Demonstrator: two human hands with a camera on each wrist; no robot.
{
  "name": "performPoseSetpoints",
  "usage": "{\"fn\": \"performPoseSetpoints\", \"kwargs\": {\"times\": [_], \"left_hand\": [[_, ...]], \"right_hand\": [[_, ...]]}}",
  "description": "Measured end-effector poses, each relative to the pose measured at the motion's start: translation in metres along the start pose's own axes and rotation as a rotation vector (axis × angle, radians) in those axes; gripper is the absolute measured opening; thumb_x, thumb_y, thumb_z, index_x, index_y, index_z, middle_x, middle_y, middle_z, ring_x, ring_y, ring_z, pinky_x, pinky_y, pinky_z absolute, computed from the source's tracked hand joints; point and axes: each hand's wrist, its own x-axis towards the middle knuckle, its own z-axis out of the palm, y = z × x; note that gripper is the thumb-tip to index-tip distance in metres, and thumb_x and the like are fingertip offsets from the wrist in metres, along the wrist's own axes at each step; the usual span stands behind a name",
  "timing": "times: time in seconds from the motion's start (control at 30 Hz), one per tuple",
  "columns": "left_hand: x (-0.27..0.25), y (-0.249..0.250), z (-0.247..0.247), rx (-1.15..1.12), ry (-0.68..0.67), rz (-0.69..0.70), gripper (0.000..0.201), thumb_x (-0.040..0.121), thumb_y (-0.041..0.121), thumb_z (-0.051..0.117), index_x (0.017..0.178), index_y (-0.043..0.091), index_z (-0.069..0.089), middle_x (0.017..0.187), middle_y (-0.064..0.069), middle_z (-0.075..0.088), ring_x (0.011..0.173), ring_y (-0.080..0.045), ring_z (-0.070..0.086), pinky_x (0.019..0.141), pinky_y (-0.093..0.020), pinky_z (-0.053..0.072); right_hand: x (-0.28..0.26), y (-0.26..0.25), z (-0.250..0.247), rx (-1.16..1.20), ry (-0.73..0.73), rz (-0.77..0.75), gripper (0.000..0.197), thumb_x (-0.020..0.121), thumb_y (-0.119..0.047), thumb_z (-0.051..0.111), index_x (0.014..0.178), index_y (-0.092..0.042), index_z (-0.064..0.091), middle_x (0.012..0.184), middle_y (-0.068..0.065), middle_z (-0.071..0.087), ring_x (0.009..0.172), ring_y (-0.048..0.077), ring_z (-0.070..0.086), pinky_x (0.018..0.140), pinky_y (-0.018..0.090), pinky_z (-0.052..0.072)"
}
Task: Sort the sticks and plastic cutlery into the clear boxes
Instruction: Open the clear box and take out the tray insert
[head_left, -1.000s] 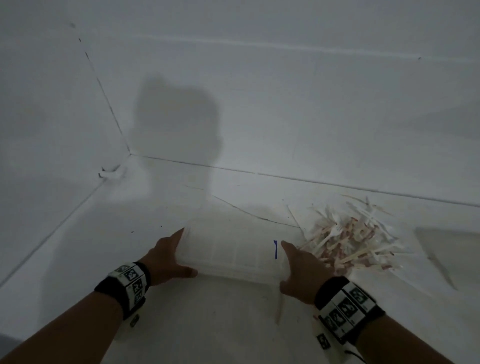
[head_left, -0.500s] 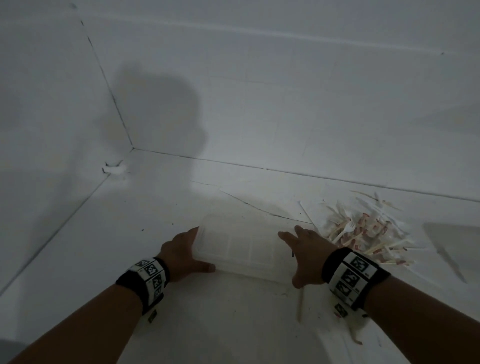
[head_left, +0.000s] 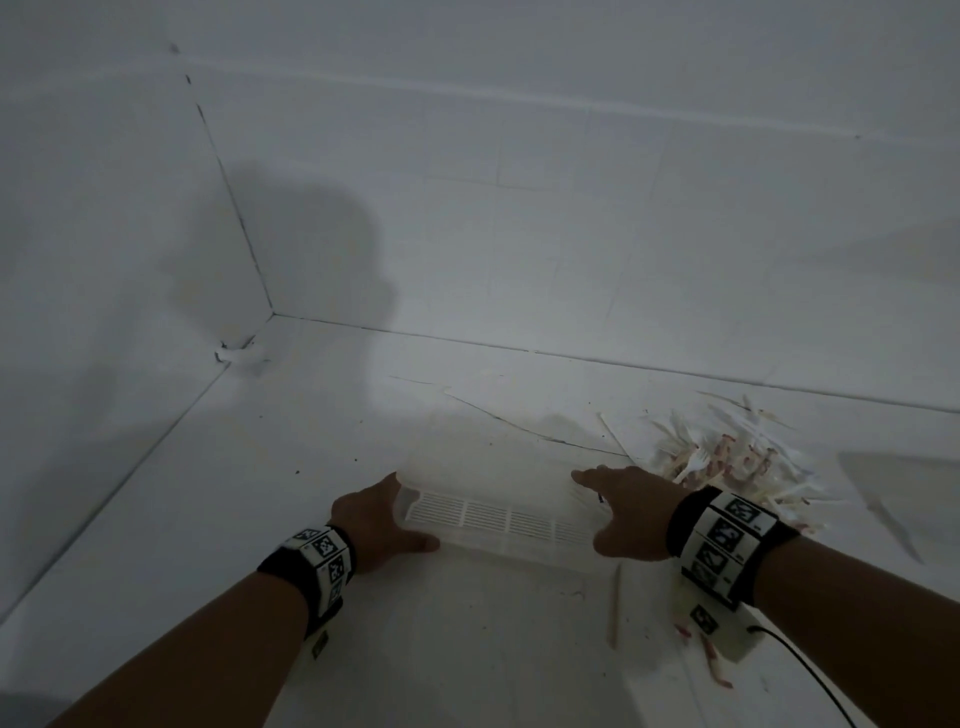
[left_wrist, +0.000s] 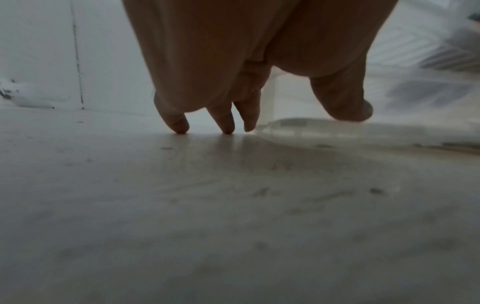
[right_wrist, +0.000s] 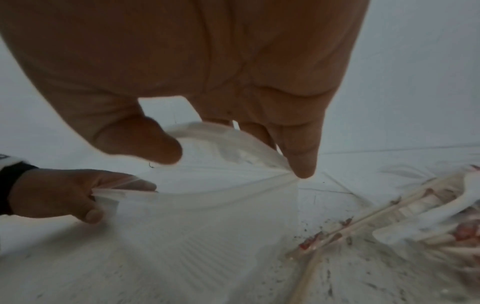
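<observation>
A clear plastic box (head_left: 498, 512) sits on the white floor between my hands, tipped so a slotted face shows. My left hand (head_left: 387, 514) holds its left end, thumb (left_wrist: 345, 102) against the near wall and fingertips (left_wrist: 226, 127) touching the floor. My right hand (head_left: 608, 512) grips the right end, thumb (right_wrist: 145, 142) and fingers (right_wrist: 298, 156) pinching the rim (right_wrist: 233, 131). To the right of the box lies a pile of wooden sticks and white plastic cutlery (head_left: 727, 465), which is also in the right wrist view (right_wrist: 428, 218). A single stick (head_left: 615, 605) lies near my right wrist.
Two white walls meet in a corner (head_left: 270, 312) at the back left, with a white scrap (head_left: 239, 356) at its foot. A dark cable (head_left: 800, 670) trails from my right wrist. A faint clear shape (head_left: 883, 493) lies on the floor at the far right.
The box has been tipped, so its slotted face now shows toward me. Both hands have stayed at its two ends.
</observation>
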Motion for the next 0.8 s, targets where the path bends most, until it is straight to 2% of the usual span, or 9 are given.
{"fn": "performPoseSetpoints", "kwargs": {"times": [0.07, 0.13, 0.2, 0.27, 0.33, 0.47, 0.57, 0.67, 0.8], "left_hand": [[0.000, 0.000, 0.000, -0.002, 0.006, 0.017, 0.104, 0.057, 0.074, 0.076, 0.145, 0.037, 0.035, 0.140, 0.012, 0.055, 0.126, -0.014, 0.054, 0.110, -0.033, 0.040], [0.000, 0.000, 0.001, 0.016, 0.003, 0.032, 0.106, 0.058, 0.074, 0.074, 0.147, 0.036, 0.032, 0.142, 0.011, 0.054, 0.126, -0.015, 0.054, 0.110, -0.036, 0.040], [-0.001, -0.001, 0.002, 0.021, 0.007, 0.029, 0.109, 0.055, 0.078, 0.071, 0.148, 0.037, 0.032, 0.141, 0.012, 0.054, 0.126, -0.016, 0.054, 0.109, -0.038, 0.041], [-0.001, -0.003, 0.002, 0.020, 0.014, 0.020, 0.111, 0.050, 0.081, 0.069, 0.146, 0.038, 0.035, 0.139, 0.013, 0.056, 0.123, -0.014, 0.055, 0.107, -0.037, 0.043], [-0.002, -0.001, 0.003, 0.036, 0.007, 0.013, 0.110, 0.050, 0.082, 0.068, 0.145, 0.037, 0.036, 0.137, 0.014, 0.056, 0.122, -0.013, 0.056, 0.105, -0.036, 0.045], [-0.008, 0.001, 0.006, 0.050, 0.011, -0.003, 0.106, 0.054, 0.081, 0.067, 0.145, 0.037, 0.034, 0.137, 0.013, 0.057, 0.121, -0.013, 0.056, 0.105, -0.036, 0.045], [-0.013, 0.001, 0.009, 0.036, 0.021, -0.035, 0.103, 0.061, 0.075, 0.071, 0.147, 0.035, 0.033, 0.138, 0.010, 0.057, 0.123, -0.015, 0.056, 0.106, -0.035, 0.044], [-0.017, -0.001, 0.009, 0.051, 0.024, -0.062, 0.103, 0.064, 0.074, 0.071, 0.149, 0.034, 0.031, 0.142, 0.008, 0.055, 0.124, -0.016, 0.055, 0.106, -0.033, 0.044], [-0.021, 0.001, 0.004, 0.092, 0.023, -0.088, 0.094, 0.072, 0.066, 0.073, 0.150, 0.029, 0.033, 0.147, 0.005, 0.050, 0.130, -0.018, 0.051, 0.110, -0.034, 0.040]], "right_hand": [[-0.003, 0.005, -0.007, 0.091, 0.088, -0.008, 0.069, 0.082, -0.035, 0.062, 0.148, -0.030, 0.044, 0.148, -0.002, 0.047, 0.136, 0.017, 0.045, 0.111, 0.032, 0.040], [0.000, 0.010, -0.018, 0.194, 0.251, -0.021, 0.041, 0.083, -0.034, 0.052, 0.117, -0.018, 0.068, 0.118, 0.003, 0.063, 0.114, 0.023, 0.058, 0.092, 0.029, 0.046], [0.010, 0.021, -0.028, 0.307, 0.416, -0.039, 0.034, 0.085, -0.032, 0.046, 0.088, -0.006, 0.068, 0.089, 0.009, 0.067, 0.089, 0.030, 0.062, 0.067, 0.024, 0.041], [0.023, 0.036, -0.034, 0.488, 0.481, -0.004, 0.017, 0.092, -0.014, 0.052, 0.081, -0.014, 0.065, 0.079, 0.005, 0.067, 0.078, 0.028, 0.063, 0.063, 0.019, 0.044], [0.040, 0.053, -0.035, 0.739, 0.463, 0.050, 0.019, 0.093, -0.003, 0.054, 0.089, -0.019, 0.064, 0.081, 0.007, 0.070, 0.075, 0.027, 0.068, 0.066, 0.034, 0.056], [0.073, 0.071, -0.033, 1.064, 0.385, 0.227, 0.020, 0.090, 0.004, 0.060, 0.102, -0.012, 0.056, 0.095, 0.020, 0.072, 0.070, 0.031, 0.068, 0.069, 0.048, 0.059], [0.092, 0.077, -0.025, 1.102, 0.353, 0.301, 0.021, 0.090, 0.004, 0.064, 0.105, -0.010, 0.061, 0.098, 0.025, 0.071, 0.071, 0.033, 0.070, 0.070, 0.052, 0.063], [0.110, 0.080, -0.015, 1.117, 0.327, 0.329, 0.027, 0.091, 0.005, 0.061, 0.115, -0.008, 0.064, 0.096, 0.025, 0.070, 0.073, 0.033, 0.070, 0.070, 0.047, 0.063], [0.126, 0.083, -0.005, 1.057, 0.302, 0.335, 0.040, 0.092, 0.005, 0.058, 0.130, -0.007, 0.061, 0.109, 0.026, 0.068, 0.090, 0.040, 0.070, 0.075, 0.049, 0.062]]}}
